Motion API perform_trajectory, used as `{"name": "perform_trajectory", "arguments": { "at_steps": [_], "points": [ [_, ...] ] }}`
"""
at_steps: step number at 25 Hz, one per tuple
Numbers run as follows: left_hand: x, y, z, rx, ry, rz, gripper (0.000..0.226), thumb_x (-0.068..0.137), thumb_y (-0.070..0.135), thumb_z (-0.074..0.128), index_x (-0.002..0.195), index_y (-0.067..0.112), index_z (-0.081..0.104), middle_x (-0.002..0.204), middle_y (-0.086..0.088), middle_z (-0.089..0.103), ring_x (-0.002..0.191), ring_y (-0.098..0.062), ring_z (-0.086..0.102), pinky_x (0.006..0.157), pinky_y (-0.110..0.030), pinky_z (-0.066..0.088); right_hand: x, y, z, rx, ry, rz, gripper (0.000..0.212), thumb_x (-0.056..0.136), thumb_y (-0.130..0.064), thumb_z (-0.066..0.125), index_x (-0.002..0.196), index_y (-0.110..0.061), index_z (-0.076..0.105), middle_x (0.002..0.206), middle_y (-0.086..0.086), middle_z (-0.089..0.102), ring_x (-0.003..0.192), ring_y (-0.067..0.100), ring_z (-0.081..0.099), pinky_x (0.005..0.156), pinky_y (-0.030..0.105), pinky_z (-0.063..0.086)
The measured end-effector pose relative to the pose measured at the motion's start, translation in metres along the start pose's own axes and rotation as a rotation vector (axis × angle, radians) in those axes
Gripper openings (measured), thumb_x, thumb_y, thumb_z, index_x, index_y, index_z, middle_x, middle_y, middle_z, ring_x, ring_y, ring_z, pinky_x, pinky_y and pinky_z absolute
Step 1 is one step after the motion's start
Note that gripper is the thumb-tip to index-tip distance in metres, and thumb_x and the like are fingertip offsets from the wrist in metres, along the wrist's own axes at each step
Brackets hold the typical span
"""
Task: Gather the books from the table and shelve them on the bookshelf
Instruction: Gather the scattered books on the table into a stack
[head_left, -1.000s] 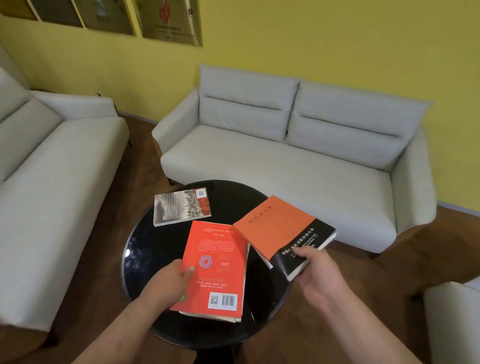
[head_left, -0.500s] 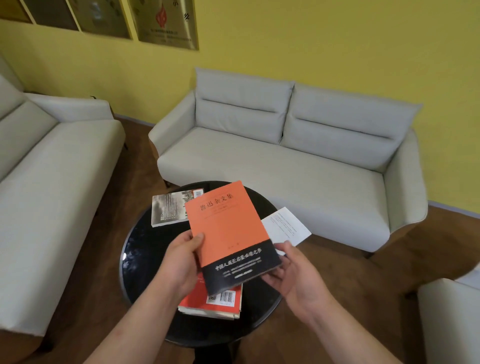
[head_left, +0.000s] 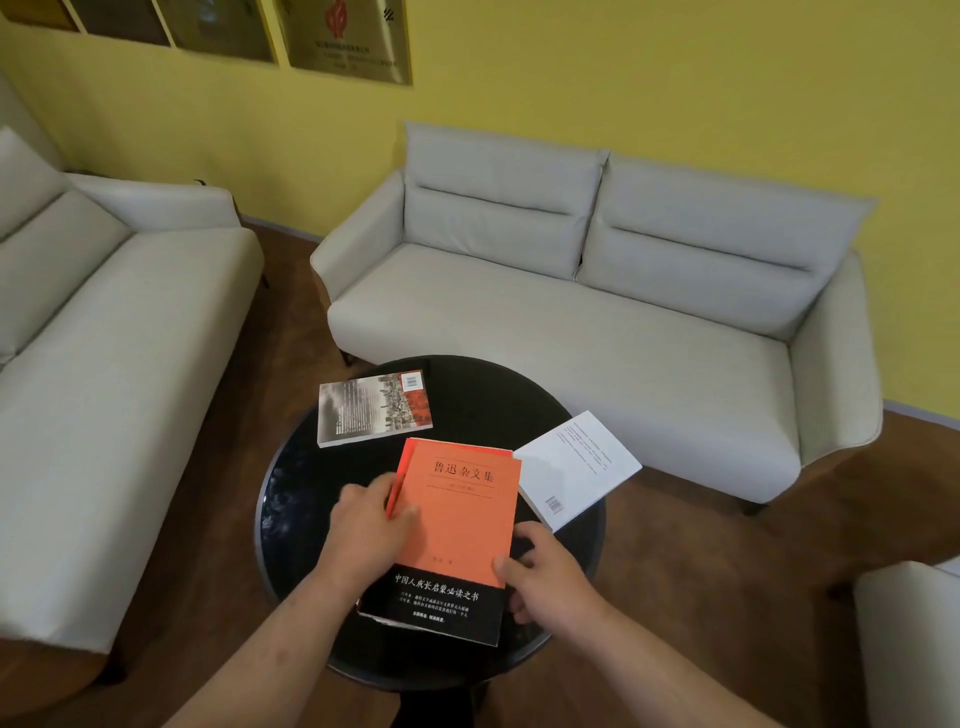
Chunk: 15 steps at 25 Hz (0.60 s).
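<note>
Books lie on a round black bench (head_left: 467, 395) between pale grey sofas. At far left stands one sofa (head_left: 104, 338). On the bench's far left part a grey-covered book (head_left: 374, 408) lies flat, apart from the others. Nearer the camera, the left grip (head_left: 369, 530) clasps the left edge of an orange book (head_left: 457, 525) with a black band, thumb on its cover and fingers curled at the side. This orange book rests on a red book (head_left: 402, 467), whose edges show along the top and left. The right grip (head_left: 550, 577) pinches the orange book's lower right edge, thumb on top. Just beside it to the right, a white book (head_left: 576, 467) lies flat, overhanging the bench's rim. A second sofa (head_left: 571, 322) stands behind, against a yellow wall.
</note>
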<state>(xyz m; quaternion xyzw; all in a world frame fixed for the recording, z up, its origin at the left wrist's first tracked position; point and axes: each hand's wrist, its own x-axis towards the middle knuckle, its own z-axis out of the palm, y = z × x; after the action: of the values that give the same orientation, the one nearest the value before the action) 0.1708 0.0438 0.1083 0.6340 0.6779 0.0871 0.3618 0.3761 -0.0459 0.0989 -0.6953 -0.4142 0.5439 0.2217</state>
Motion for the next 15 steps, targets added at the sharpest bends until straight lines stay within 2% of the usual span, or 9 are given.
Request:
{"name": "perform_trajectory", "arguments": {
  "at_steps": [1,2,3,4,5,7,10,13,15],
  "points": [
    [0.0,-0.006,0.0,-0.14,-0.024,-0.042,0.057,0.096,0.042,0.058,0.147,0.022,0.043,0.145,-0.01,0.044,0.124,-0.028,0.053,0.099,-0.041,0.048,0.003,0.001,0.0,-0.003,0.017,-0.011,0.046,0.1,-0.029,0.06,0.141,-0.027,0.04,0.116,-0.004,0.064,0.098,0.013,0.067,0.076,0.025,0.058],
    [-0.004,-0.008,-0.001,-0.33,-0.102,-0.103,0.066,0.096,0.041,0.06,0.154,0.024,0.032,0.151,-0.009,0.042,0.126,-0.027,0.054,0.098,-0.041,0.048,0.007,0.001,0.0,0.012,0.022,-0.02,0.047,0.1,-0.028,0.06,0.142,-0.028,0.041,0.123,-0.008,0.062,0.108,0.011,0.063,0.084,0.026,0.056],
    [-0.008,-0.01,0.0,-0.521,-0.204,-0.145,0.064,0.098,0.039,0.059,0.154,0.03,0.03,0.148,-0.008,0.05,0.119,-0.026,0.061,0.094,-0.04,0.052,0.011,0.0,0.001,0.042,0.011,-0.03,0.046,0.101,-0.026,0.059,0.144,-0.03,0.042,0.131,-0.009,0.059,0.114,0.009,0.059,0.089,0.025,0.053],
    [-0.012,-0.01,0.0,-0.638,-0.293,-0.17,0.056,0.1,0.035,0.056,0.15,0.037,0.033,0.136,-0.008,0.063,0.11,-0.026,0.069,0.089,-0.041,0.055,0.014,-0.002,0.003,0.076,-0.007,-0.041,0.047,0.102,-0.025,0.057,0.145,-0.033,0.042,0.136,-0.008,0.056,0.116,0.008,0.056,0.089,0.024,0.052],
    [-0.011,-0.012,0.0,-0.677,-0.321,-0.179,0.05,0.101,0.032,0.054,0.147,0.042,0.036,0.123,-0.007,0.071,0.102,-0.025,0.073,0.085,-0.043,0.057,0.016,-0.003,0.005,0.101,-0.017,-0.05,0.047,0.103,-0.025,0.054,0.146,-0.039,0.04,0.14,-0.008,0.054,0.117,0.008,0.056,0.091,0.025,0.052],
    [-0.003,-0.015,0.003,-0.685,-0.295,-0.188,0.049,0.103,0.029,0.051,0.148,0.044,0.038,0.114,-0.006,0.075,0.1,-0.027,0.074,0.086,-0.046,0.058,0.026,0.0,0.009,0.116,-0.021,-0.058,0.05,0.105,-0.03,0.049,0.148,-0.049,0.034,0.142,-0.006,0.052,0.124,0.013,0.056,0.1,0.033,0.053],
    [0.002,-0.012,0.004,-0.674,-0.296,-0.162,0.046,0.105,0.033,0.046,0.148,0.045,0.037,0.116,-0.002,0.074,0.102,-0.023,0.073,0.086,-0.042,0.056,0.036,0.006,0.012,0.111,-0.018,-0.065,0.048,0.104,-0.036,0.049,0.145,-0.057,0.033,0.141,-0.006,0.051,0.127,0.014,0.055,0.107,0.042,0.051],
    [0.001,-0.014,0.007,-0.643,-0.28,-0.115,0.043,0.104,0.036,0.045,0.145,0.045,0.038,0.116,0.003,0.073,0.102,-0.016,0.072,0.082,-0.034,0.054,0.039,0.009,0.009,0.122,-0.035,-0.091,0.054,0.102,-0.032,0.055,0.146,-0.053,0.034,0.141,-0.008,0.052,0.132,0.016,0.053,0.108,0.047,0.05],
    [0.006,-0.017,0.006,-0.654,-0.261,-0.121,0.047,0.102,0.031,0.053,0.146,0.04,0.04,0.117,0.001,0.072,0.1,-0.019,0.073,0.085,-0.041,0.058,0.043,0.007,0.004,0.11,-0.001,-0.146,0.063,0.096,-0.031,0.064,0.145,-0.054,0.031,0.143,-0.013,0.049,0.134,0.014,0.051,0.107,0.048,0.051]
  ]
}}
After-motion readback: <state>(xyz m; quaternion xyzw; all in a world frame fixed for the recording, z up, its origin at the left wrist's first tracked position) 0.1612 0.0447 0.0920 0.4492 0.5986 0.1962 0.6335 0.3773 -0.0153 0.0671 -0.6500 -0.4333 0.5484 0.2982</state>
